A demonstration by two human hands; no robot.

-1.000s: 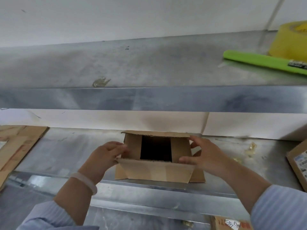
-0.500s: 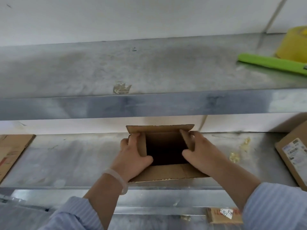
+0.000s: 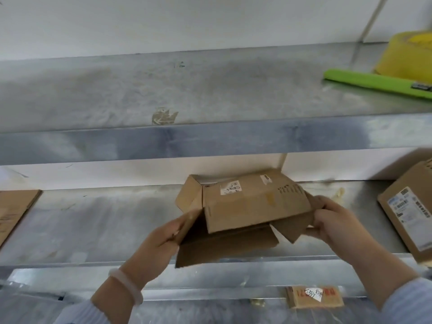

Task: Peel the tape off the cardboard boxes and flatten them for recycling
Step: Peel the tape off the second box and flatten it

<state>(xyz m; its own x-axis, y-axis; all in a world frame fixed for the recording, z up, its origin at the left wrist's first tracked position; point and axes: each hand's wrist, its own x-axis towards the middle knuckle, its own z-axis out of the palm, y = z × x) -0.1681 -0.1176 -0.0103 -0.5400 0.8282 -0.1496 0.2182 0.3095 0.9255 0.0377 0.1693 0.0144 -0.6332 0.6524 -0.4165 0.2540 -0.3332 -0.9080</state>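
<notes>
Lifted off shelf [image 3: 93, 230], cardboard box [image 3: 252, 202] now half-collapsed, L hand [image 3: 159, 239] & R hand [image 3: 334, 220] each gripping an end; pushing opposite corners diagonally should flatten it.

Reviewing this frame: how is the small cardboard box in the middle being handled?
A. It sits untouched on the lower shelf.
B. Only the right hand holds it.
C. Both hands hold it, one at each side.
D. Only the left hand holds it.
C: the left hand grips a flap at the left of the cardboard box, while the right hand grips its right end.
</notes>
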